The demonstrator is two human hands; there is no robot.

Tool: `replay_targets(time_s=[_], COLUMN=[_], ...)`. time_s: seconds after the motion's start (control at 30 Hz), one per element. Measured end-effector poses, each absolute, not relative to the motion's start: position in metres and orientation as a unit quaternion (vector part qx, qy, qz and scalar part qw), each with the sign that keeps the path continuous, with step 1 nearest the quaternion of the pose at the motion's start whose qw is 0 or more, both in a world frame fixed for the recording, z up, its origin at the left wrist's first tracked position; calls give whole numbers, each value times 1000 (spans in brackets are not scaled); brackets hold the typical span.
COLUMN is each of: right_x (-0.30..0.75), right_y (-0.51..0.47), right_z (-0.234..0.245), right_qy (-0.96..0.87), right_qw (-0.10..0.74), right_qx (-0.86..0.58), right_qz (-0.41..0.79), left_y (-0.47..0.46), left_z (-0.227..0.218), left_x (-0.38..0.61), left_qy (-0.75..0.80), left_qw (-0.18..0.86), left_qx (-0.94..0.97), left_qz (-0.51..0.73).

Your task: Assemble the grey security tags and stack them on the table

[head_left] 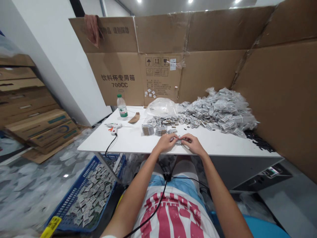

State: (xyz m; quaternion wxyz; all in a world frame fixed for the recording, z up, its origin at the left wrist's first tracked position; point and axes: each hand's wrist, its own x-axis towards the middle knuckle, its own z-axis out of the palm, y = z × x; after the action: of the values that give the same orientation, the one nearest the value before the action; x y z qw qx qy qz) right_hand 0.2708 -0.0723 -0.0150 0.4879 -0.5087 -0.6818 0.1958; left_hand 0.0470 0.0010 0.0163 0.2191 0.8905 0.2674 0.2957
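My left hand point(167, 142) and my right hand point(193, 143) meet over the front edge of the white table, fingertips pinched together. Between them is a small flat grey-and-white slotted piece point(178, 142), partly covered by the fingers. Both hands are closed on it; its details are too small to make out. Just beyond my left hand lies a low pile of like pieces point(172, 131). Further left stand neat stacks of the pieces, a taller stack point(148, 130) and a shorter stack point(160, 131). Loose pieces point(158, 121) lie behind these stacks.
A glue gun point(114, 128) and a green-capped bottle point(122, 106) are on the left of the table. A heap of bagged pieces point(225, 110) fills the back right, with black strips point(260, 141) beside it. Cardboard walls point(210, 72) enclose the back. A blue basket point(71, 228) stands below left.
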Motion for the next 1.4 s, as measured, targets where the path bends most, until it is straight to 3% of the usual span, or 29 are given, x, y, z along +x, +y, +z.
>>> replay_targets(time_s=[0.57,1.4], right_x=[275,273], right_y=[-66,-64], right_z=[-23,-23], right_qy=[-617,-643], right_qw=[526,500], right_qx=[-552,-556], right_qz=[194,169], left_y=[-3,0], left_z=[21,23], left_x=[47,46], left_qy=[279,237], left_qw=[218,245], left_qx=[891,904], left_qz=[283,258])
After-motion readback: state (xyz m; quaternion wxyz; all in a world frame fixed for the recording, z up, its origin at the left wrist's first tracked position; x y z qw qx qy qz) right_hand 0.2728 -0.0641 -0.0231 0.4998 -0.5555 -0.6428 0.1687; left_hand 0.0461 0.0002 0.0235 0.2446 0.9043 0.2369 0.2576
